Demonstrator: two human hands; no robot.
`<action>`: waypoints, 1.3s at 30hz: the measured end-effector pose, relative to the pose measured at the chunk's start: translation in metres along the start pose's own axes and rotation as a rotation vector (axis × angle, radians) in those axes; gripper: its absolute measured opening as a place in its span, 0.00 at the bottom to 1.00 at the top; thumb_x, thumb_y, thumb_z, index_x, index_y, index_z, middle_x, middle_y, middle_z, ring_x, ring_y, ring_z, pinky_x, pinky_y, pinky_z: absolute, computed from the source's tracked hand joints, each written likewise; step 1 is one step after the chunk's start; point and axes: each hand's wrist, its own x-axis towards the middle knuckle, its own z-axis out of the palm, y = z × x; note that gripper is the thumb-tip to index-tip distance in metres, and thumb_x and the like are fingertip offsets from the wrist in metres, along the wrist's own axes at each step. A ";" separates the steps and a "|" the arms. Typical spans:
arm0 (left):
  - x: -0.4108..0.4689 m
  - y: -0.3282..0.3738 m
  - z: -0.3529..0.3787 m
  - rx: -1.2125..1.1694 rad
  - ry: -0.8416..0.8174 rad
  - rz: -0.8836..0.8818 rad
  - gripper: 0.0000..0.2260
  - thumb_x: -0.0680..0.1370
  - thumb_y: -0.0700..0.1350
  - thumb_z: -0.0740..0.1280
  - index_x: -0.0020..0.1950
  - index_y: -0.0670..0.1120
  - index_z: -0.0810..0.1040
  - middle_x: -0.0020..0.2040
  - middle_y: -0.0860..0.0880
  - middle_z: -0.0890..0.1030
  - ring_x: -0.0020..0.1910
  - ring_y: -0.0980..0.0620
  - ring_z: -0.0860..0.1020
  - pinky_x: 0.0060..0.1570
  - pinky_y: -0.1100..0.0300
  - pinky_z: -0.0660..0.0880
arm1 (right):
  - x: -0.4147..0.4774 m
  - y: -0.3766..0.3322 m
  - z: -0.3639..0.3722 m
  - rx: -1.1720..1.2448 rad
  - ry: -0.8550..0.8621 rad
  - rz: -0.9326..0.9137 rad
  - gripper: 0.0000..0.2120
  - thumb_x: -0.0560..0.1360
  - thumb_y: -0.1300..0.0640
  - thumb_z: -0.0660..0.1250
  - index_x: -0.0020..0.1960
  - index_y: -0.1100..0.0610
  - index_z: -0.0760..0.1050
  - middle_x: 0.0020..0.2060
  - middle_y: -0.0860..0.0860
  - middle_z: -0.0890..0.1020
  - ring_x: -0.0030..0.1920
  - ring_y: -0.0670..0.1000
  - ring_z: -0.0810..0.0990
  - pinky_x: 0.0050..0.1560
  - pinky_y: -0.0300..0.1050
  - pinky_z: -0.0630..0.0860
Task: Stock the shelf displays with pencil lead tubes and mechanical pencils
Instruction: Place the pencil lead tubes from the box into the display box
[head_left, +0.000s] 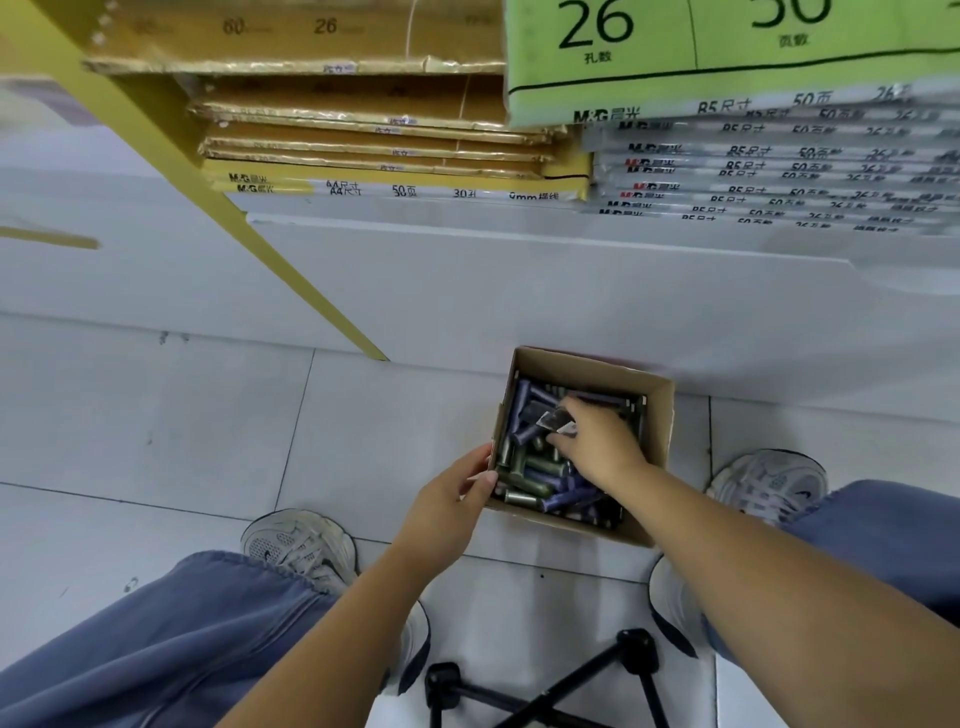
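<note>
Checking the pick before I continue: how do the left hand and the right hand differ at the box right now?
The left hand is outside the cardboard box, gripping its left rim; the right hand reaches inside, over the tubes. The left hand holds only the box; the right hand pinches a small shiny piece, too blurred to identify. Both are bare and at the same box.

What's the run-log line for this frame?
left hand grips cardboard box rim | right hand pinches shiny packet | lead tubes loose in box
</note>
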 end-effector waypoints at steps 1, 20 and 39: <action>0.001 -0.001 0.000 0.001 0.000 0.010 0.16 0.85 0.48 0.58 0.64 0.71 0.70 0.51 0.78 0.77 0.54 0.76 0.74 0.52 0.70 0.73 | -0.001 -0.001 -0.001 0.040 -0.020 -0.002 0.12 0.75 0.53 0.70 0.56 0.53 0.75 0.46 0.51 0.82 0.48 0.54 0.80 0.41 0.44 0.70; 0.063 0.065 0.036 0.821 0.060 0.371 0.22 0.78 0.56 0.69 0.71 0.55 0.73 0.69 0.53 0.75 0.67 0.51 0.72 0.61 0.56 0.72 | -0.088 0.035 -0.098 0.877 0.218 0.288 0.06 0.77 0.58 0.68 0.53 0.51 0.74 0.33 0.50 0.82 0.31 0.49 0.80 0.34 0.43 0.78; 0.101 0.053 0.103 0.080 -0.172 -0.102 0.15 0.78 0.43 0.71 0.64 0.44 0.78 0.59 0.44 0.83 0.58 0.45 0.80 0.62 0.48 0.76 | -0.093 0.042 -0.076 0.972 0.124 0.378 0.06 0.77 0.56 0.68 0.54 0.50 0.75 0.41 0.53 0.82 0.33 0.42 0.81 0.30 0.34 0.76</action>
